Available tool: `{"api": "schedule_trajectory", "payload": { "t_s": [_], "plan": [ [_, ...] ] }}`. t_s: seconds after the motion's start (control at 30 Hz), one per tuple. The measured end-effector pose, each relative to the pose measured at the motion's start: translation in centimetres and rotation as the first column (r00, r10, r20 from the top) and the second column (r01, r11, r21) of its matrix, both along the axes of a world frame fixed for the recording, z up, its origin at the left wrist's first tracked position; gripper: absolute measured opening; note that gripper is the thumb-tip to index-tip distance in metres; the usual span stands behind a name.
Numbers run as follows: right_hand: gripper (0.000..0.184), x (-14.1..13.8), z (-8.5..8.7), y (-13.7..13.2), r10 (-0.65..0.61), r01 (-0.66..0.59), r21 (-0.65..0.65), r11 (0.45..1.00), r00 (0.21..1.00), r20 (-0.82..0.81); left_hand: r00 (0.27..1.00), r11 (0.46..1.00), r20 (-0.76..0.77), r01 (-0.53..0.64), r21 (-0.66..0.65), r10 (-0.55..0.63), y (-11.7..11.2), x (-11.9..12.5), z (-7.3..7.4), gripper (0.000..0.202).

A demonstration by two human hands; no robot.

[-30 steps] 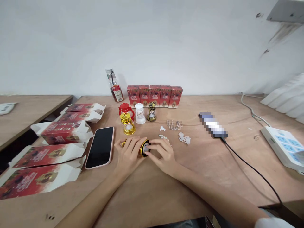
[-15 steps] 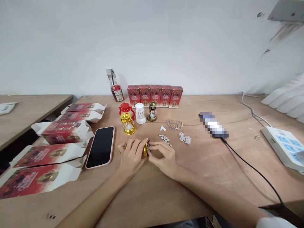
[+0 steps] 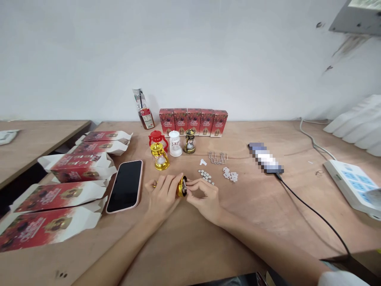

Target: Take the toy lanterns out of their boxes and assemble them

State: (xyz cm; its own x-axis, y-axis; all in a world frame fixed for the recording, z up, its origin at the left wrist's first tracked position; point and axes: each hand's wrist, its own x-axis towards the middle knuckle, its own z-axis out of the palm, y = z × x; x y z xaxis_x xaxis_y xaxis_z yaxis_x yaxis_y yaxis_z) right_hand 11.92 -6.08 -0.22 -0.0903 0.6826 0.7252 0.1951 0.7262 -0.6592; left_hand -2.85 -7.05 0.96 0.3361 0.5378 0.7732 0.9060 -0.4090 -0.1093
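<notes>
My left hand [image 3: 163,194] is wrapped round a small gold toy lantern [image 3: 181,186] lying on its side on the wooden table [image 3: 190,238]. Its round base faces right. My right hand [image 3: 203,197] pinches at that base with fingertips together; what they hold, if anything, is too small to name. Just beyond my right hand lie several small silver button cells [image 3: 206,175] and white plastic bits [image 3: 230,174]. Behind stand a gold lantern [image 3: 160,155], a red lantern [image 3: 157,138], a white lantern [image 3: 175,143] and a dark bronze lantern [image 3: 189,140].
A phone [image 3: 125,185] lies screen-up left of my hands. Open red cartons [image 3: 59,194] are stacked at the left. A row of red boxes [image 3: 193,121] and a bottle [image 3: 143,109] stand by the wall. Wire hooks [image 3: 218,157], a cabled device [image 3: 266,158] and a power strip [image 3: 351,183] lie to the right.
My right hand's fingers have drawn together from lying over the lantern's base to pinching at it. My left hand shifted slightly and the base turned more edge-on.
</notes>
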Motion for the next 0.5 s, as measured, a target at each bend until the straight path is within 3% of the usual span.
{"api": "schedule_trajectory", "payload": {
  "t_s": [0.13,0.23,0.3,0.37,0.43,0.5],
  "plan": [
    [0.011,0.9,0.7,0.4,-0.003,-0.003,0.093,0.996,0.998,0.069,0.999,0.999,0.013,-0.039,-0.015,0.040,0.5,-0.9,0.3,0.026],
    [0.012,3.0,0.8,1.2,-0.178,0.104,0.282,0.954,0.951,0.252,0.996,0.997,0.026,-0.081,-0.003,0.081,0.9,-1.6,0.4,0.027],
    [0.013,4.8,0.5,2.0,-0.387,0.232,0.384,0.894,0.833,0.397,0.996,0.996,0.028,-0.088,-0.008,0.088,0.9,-1.7,0.4,0.028],
    [0.013,6.5,0.1,2.7,-0.572,0.373,0.443,0.815,0.645,0.507,0.996,0.997,0.031,-0.078,-0.019,0.079,0.9,-1.6,0.4,0.028],
    [0.013,7.8,-0.1,3.3,-0.681,0.492,0.475,0.730,0.462,0.568,0.998,0.998,0.035,-0.049,-0.030,0.050,0.6,-1.3,0.5,0.028],
    [0.014,8.5,0.0,3.5,-0.720,0.570,0.480,0.667,0.329,0.611,0.999,0.999,0.043,-0.011,-0.034,0.013,0.4,-1.0,0.6,0.027]
  ]
}}
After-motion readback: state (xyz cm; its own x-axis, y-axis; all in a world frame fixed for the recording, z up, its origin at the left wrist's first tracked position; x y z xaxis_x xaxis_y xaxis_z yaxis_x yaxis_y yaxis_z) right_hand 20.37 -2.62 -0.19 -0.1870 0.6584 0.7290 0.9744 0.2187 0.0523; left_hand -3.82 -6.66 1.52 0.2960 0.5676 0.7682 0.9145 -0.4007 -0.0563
